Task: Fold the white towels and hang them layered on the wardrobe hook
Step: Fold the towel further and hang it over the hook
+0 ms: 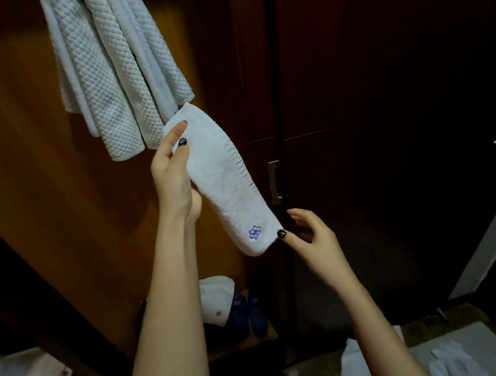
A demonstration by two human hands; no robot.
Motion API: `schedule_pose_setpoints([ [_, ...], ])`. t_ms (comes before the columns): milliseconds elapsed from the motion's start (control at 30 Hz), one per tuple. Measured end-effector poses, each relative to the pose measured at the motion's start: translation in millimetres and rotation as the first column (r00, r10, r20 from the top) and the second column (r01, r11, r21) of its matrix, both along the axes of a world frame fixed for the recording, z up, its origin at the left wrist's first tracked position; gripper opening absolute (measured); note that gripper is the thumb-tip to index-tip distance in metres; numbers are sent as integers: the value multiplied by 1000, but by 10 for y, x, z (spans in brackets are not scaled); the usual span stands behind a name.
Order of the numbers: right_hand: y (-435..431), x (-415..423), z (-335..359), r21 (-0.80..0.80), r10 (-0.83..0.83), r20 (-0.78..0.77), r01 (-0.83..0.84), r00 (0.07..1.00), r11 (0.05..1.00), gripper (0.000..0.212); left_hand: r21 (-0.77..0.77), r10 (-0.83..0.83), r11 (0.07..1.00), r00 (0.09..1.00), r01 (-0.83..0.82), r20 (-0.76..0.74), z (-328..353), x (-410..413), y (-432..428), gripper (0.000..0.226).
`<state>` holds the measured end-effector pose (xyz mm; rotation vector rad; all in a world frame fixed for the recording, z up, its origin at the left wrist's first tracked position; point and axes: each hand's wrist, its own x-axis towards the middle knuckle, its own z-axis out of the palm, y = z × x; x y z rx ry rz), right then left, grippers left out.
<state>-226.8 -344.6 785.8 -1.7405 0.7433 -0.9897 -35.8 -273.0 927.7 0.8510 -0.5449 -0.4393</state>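
Waffle towels hung upper left on the wardrobe. Folded logo towel sat mid-frame: left hand gripped its top end, right hand pinched the bottom corner. Fold looked done; next, lift it over the hung layers.

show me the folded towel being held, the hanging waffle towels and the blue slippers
folded towel (223,185), head view, middle of its plain face
hanging waffle towels (110,79), head view, textured front layer
blue slippers (256,314), head view, upper of one slipper

White towel, blue emblem; waffle-textured hung towels.
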Motion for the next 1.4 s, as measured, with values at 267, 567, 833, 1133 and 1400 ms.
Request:
schedule_pose_setpoints([
  [267,177,140,64,54,87,230,-101,969,993,37,-48,23,999,998,-26,-57,114,89,81,28],
  [567,230,-117,149,-79,32,302,-8,953,997,40,-39,183,981,974,-190,-133,-260,396,113,31],
  [833,236,-282,257,-187,88,184,-53,979,981,44,62,221,975,956,-213,-191,-552,487,75,31],
  [1133,196,-295,212,-21,44,-21,-45,999,999,28,79,184,982,956,-170,-229,-665,519,116,30],
  [1400,221,-291,252,-31,190,-106,-194,976,981,13,52,111,993,972,-103,-206,-598,569,132,30],
])
